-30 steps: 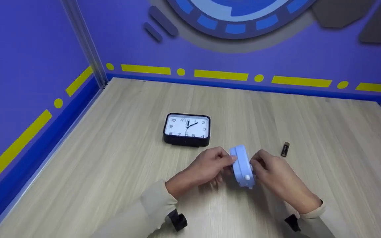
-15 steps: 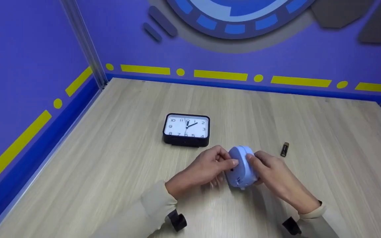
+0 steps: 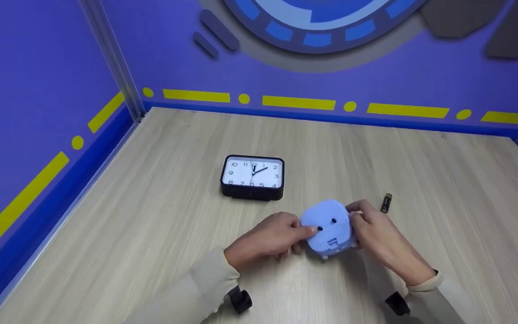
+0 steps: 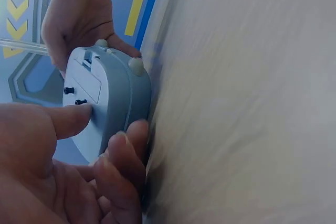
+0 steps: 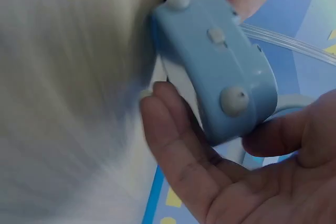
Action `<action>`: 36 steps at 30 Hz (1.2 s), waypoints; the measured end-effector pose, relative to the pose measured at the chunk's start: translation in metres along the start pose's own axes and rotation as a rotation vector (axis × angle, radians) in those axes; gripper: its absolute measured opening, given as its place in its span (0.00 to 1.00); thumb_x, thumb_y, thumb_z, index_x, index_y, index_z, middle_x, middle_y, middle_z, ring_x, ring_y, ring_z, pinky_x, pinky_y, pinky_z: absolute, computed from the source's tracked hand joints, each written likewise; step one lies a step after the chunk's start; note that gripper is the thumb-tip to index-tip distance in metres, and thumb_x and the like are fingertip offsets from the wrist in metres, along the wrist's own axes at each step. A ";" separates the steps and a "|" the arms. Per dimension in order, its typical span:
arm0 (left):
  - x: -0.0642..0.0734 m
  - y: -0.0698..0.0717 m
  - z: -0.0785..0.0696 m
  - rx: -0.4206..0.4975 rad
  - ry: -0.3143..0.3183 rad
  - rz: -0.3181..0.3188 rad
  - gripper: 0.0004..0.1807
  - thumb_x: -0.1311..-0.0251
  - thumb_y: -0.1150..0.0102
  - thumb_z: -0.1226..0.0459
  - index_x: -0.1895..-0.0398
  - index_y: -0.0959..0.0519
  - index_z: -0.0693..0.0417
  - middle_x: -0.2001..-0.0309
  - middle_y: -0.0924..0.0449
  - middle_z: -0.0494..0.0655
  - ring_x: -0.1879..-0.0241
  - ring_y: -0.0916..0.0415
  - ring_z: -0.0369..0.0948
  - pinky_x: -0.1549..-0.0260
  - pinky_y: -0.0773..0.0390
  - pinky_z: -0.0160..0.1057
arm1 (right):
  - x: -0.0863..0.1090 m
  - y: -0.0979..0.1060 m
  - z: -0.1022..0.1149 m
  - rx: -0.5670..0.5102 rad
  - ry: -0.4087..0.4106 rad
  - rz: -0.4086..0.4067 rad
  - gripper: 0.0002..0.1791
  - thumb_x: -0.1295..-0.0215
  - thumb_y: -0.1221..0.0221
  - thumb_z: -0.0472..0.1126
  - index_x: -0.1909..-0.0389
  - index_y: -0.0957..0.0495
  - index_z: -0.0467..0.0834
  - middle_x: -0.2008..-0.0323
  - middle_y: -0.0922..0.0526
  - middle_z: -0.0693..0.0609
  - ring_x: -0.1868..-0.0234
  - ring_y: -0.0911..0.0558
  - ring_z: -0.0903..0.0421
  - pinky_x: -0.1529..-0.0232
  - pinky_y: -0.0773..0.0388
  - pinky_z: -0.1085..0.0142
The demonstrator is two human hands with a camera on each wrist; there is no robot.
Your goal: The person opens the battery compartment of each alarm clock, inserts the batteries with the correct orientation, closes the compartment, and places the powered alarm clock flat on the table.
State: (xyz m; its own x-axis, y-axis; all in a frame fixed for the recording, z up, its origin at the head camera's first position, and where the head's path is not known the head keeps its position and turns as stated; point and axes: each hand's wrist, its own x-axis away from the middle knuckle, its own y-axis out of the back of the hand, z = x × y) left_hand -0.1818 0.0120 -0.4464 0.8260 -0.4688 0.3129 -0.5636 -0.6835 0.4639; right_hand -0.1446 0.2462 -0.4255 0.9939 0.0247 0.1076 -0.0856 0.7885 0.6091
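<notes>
A small light-blue alarm clock (image 3: 329,234) is held between both hands over the table, its back turned up toward the head camera. Two black knobs and a battery cover (image 4: 88,81) show on that back. My left hand (image 3: 281,234) grips the left edge, thumb lying right by one knob and fingers curled under the rim. On the opposite edge my right hand (image 3: 376,234) holds the clock between thumb and fingers. White round feet (image 5: 234,101) stick out of its underside in the right wrist view. Its front is mostly hidden.
Behind the hands a black rectangular clock (image 3: 252,177) with a white dial lies on the wooden table (image 3: 173,180). One dark battery with a brown end (image 3: 386,203) lies to the right, just beyond the right hand. Blue panels (image 3: 286,76) border the table at the back and left.
The light-blue clock has turned from edge-on to showing its back to the head camera. The right thumb has come off its top edge to the right side; the left hand stays at its left edge.
</notes>
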 end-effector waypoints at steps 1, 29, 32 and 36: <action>0.000 0.000 0.000 0.004 0.000 0.005 0.21 0.26 0.40 0.44 0.68 0.20 0.50 0.73 0.16 0.41 0.84 0.29 0.38 0.85 0.33 0.36 | 0.000 0.000 0.000 0.033 0.007 -0.002 0.18 0.17 0.57 0.38 0.40 0.27 0.29 0.65 0.18 0.45 0.69 0.20 0.53 0.70 0.21 0.61; -0.004 0.000 0.013 0.071 -0.031 -0.060 0.18 0.25 0.39 0.45 0.66 0.23 0.48 0.71 0.16 0.42 0.85 0.29 0.38 0.88 0.32 0.36 | 0.005 -0.008 -0.003 0.481 0.674 -0.019 0.16 0.40 0.22 0.42 0.57 0.18 0.46 0.59 0.22 0.56 0.61 0.22 0.59 0.63 0.19 0.62; -0.004 0.000 0.012 0.075 -0.039 -0.064 0.18 0.25 0.40 0.46 0.66 0.23 0.48 0.71 0.16 0.42 0.85 0.30 0.38 0.88 0.32 0.35 | 0.004 -0.007 -0.005 0.517 0.717 0.035 0.15 0.42 0.20 0.43 0.58 0.16 0.48 0.56 0.22 0.56 0.58 0.23 0.59 0.60 0.17 0.60; -0.004 -0.001 0.012 0.079 -0.053 -0.072 0.18 0.25 0.39 0.47 0.67 0.23 0.48 0.72 0.16 0.42 0.86 0.29 0.38 0.89 0.32 0.35 | 0.001 -0.007 -0.007 0.526 0.778 0.052 0.14 0.43 0.20 0.40 0.59 0.14 0.49 0.56 0.21 0.56 0.58 0.24 0.60 0.60 0.19 0.60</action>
State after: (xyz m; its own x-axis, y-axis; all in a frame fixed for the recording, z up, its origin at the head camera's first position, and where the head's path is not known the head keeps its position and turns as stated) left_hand -0.1847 0.0078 -0.4576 0.8641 -0.4444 0.2362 -0.5033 -0.7575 0.4158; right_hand -0.1422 0.2455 -0.4350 0.7393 0.6055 -0.2947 0.0367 0.4007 0.9155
